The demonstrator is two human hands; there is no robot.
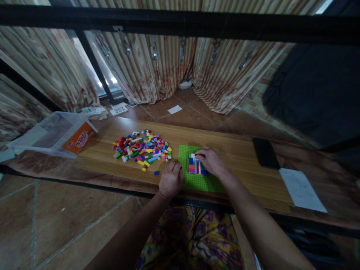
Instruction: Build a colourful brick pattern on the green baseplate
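Observation:
A green studded baseplate (184,183) lies on the wooden board, carrying a block of toy building bricks (191,167) in blue, pink, orange, red and white. My right hand (211,161) reaches over the plate from the right. Its fingers are pinched together at the far edge of the block, against a white brick (192,155). At the plate's left edge rests my left hand (171,180), fingers curled in; whatever is between them is hidden. A large loose pile of mixed bricks (143,148) spreads to the left, and one blue brick (156,173) sits apart near my left hand.
A clear plastic bin (56,131) with an orange label lies at the wooden board's (239,150) left end. Toward the right are a black phone (266,152) and a white sheet of paper (302,189). A dark metal bar (180,22) crosses ahead, before striped curtains (157,71).

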